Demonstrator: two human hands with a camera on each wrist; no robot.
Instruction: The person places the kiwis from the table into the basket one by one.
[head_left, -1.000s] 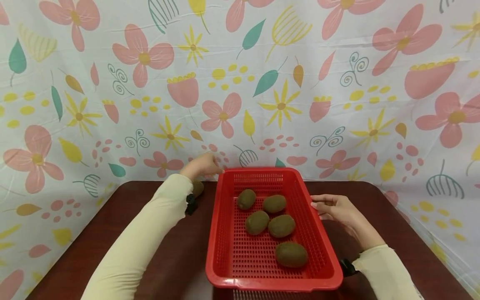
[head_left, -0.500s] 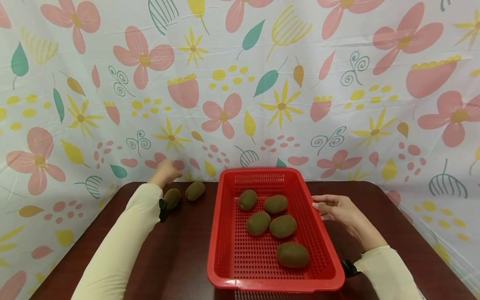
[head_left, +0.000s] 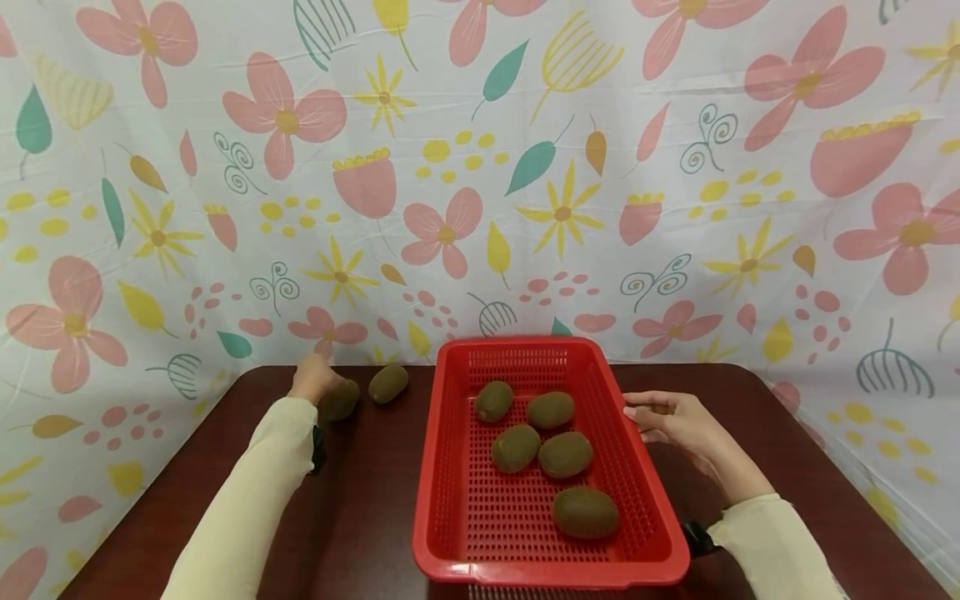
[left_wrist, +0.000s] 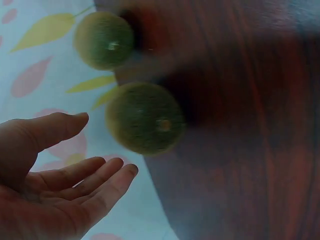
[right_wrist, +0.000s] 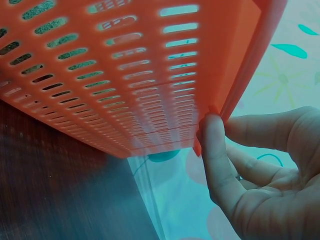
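Observation:
Two brown kiwis lie on the table left of the red plastic basket [head_left: 551, 573]. My left hand [head_left: 313, 379] is at the nearer-left kiwi [head_left: 340, 402], partly covering it. In the left wrist view the thumb and fingers of the left hand [left_wrist: 55, 200] are spread, with a small gap to that kiwi [left_wrist: 145, 118]. The other loose kiwi [head_left: 387, 384] sits just to its right. Several kiwis, one of them the front kiwi [head_left: 585, 512], lie inside the basket. My right hand [head_left: 678, 425] pinches the basket's right rim between thumb and fingers.
The dark brown table [head_left: 367, 517] ends at the back against a white flowered cloth [head_left: 480, 208]. The basket's slotted side wall [right_wrist: 125, 75] rises beside the right hand, tilted in the right wrist view.
My left hand has moved left from the basket's back-left corner, past the two loose kiwis, then down beside the left one. The right hand keeps its place on the rim.

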